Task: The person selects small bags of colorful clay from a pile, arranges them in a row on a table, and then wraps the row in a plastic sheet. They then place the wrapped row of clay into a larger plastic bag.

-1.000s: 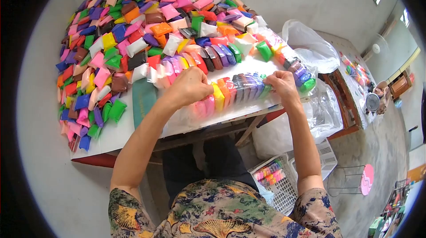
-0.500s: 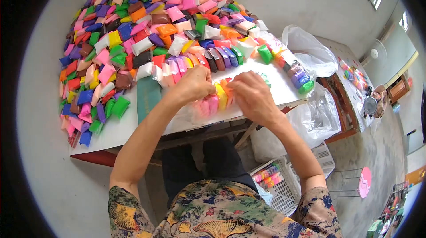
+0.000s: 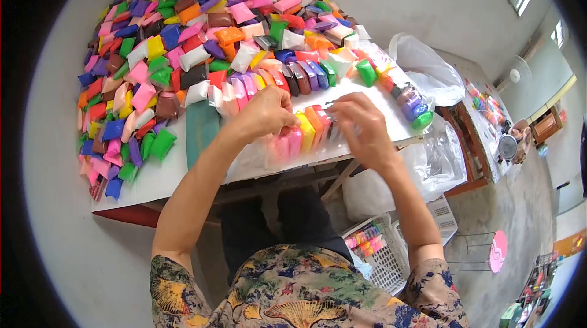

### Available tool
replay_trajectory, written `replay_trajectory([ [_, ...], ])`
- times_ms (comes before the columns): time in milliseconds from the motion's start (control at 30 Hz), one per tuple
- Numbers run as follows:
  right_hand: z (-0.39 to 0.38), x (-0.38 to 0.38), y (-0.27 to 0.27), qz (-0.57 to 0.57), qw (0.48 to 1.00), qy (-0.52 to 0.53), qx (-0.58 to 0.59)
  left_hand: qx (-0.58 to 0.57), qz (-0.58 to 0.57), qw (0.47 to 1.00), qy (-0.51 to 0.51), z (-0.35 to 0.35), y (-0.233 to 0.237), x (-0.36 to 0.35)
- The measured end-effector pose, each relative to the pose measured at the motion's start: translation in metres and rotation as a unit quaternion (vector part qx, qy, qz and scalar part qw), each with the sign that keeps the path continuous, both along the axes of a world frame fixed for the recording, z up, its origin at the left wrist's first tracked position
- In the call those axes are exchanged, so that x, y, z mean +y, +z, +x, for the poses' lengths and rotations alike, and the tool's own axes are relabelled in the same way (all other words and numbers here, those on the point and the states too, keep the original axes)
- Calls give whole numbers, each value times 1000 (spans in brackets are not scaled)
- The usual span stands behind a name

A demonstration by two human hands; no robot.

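Note:
A short row of soft coloured packets [image 3: 307, 129], pink, yellow, orange, red and dark, stands at the table's front edge. Clear plastic film [image 3: 257, 155] surrounds its lower left part. My left hand [image 3: 273, 112] is closed in a pinch at the top left of this row, gripping the clear plastic bag beside the pink and yellow packets. At the row's right end is my right hand [image 3: 362, 125], its fingers bent but apart, close beside a dark packet [image 3: 334, 127]. Whether those fingertips touch the packet is hard to see. Behind both hands runs a longer row of packets [image 3: 304, 78].
A large heap of coloured packets [image 3: 183, 40] covers the table's back and left. A filled clear pack [image 3: 406, 98] lies at the right edge. A teal box [image 3: 202, 132] sits left. Plastic bags [image 3: 431, 77], a white basket [image 3: 388, 257] and a pink stool [image 3: 498, 251] are at right.
My right hand has drawn back to the right from the orange packets, uncovering the red and dark ones at the row's end. My left hand keeps its place.

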State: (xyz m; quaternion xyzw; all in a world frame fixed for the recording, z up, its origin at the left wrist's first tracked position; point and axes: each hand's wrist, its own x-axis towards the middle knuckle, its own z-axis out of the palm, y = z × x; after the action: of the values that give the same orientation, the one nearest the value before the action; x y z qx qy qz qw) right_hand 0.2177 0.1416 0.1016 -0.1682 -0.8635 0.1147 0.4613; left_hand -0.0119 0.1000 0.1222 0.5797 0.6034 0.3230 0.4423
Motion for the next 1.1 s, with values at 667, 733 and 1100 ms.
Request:
replay_trajectory([
  [667, -36, -16, -25, 15, 999, 3, -32, 148, 147, 977, 39, -20, 27, -95],
  [733, -36, -16, -24, 14, 999, 3, -33, 197, 164, 966, 43, -18, 21, -110],
  [1100, -36, -19, -23, 1, 999, -4, -43, 52, 287, 955, 43, -22, -9, -104],
])
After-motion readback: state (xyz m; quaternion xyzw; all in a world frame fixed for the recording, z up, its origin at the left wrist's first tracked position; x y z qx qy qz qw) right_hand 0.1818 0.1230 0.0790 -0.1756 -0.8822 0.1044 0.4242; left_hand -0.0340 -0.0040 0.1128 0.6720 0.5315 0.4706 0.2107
